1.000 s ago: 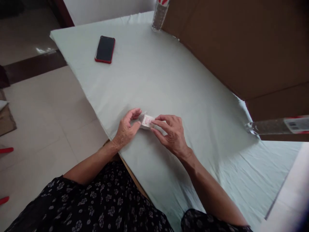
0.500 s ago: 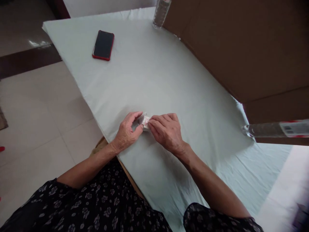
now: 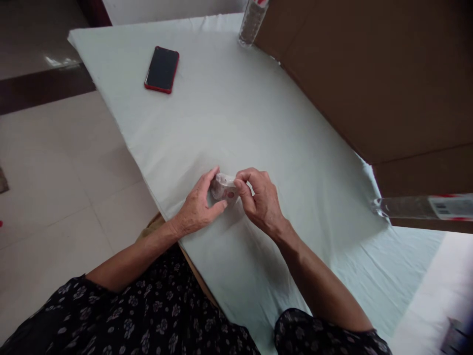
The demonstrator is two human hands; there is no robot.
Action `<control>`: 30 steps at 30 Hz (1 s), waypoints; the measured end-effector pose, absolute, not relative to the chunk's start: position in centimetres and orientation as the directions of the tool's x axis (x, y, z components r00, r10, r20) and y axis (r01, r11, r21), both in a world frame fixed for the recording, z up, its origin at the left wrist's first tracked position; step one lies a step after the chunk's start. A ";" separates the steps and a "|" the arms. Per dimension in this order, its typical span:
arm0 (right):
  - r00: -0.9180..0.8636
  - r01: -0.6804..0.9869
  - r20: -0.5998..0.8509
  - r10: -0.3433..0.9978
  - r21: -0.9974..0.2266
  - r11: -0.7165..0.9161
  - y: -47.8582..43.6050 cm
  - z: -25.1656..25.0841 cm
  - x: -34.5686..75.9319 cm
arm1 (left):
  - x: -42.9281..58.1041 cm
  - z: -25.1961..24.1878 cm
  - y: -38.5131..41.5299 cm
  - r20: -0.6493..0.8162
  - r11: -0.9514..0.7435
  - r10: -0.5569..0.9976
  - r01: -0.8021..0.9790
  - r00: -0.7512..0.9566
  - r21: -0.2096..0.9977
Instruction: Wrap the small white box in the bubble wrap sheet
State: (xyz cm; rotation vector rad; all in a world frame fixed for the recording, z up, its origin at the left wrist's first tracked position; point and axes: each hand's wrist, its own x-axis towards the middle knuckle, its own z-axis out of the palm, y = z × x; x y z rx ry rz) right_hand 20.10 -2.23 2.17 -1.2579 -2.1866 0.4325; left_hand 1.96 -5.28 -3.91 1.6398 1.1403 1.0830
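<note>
A small white packet with red print sits just above the pale green cloth of the table, held between both hands. My left hand pinches its left end with thumb and forefinger. My right hand curls its fingers over the packet's right end, thumb pressed against it. Much of the packet is hidden by my fingers.
A dark phone in a red case lies at the far left of the table. A clear plastic bottle stands at the far edge beside a large brown cardboard box. Another clear bottle lies at the right. Tiled floor is to the left.
My right fingers have curled tighter over the packet, which now looks rolled or folded smaller. Both hands stay at the same spot on the cloth.
</note>
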 end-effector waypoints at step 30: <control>0.060 0.424 0.117 0.991 -0.902 0.080 0.1 1.9 22.8 | 1.5 -2.1 -1.8 -0.253 0.311 0.943 -0.297 0.218 0.903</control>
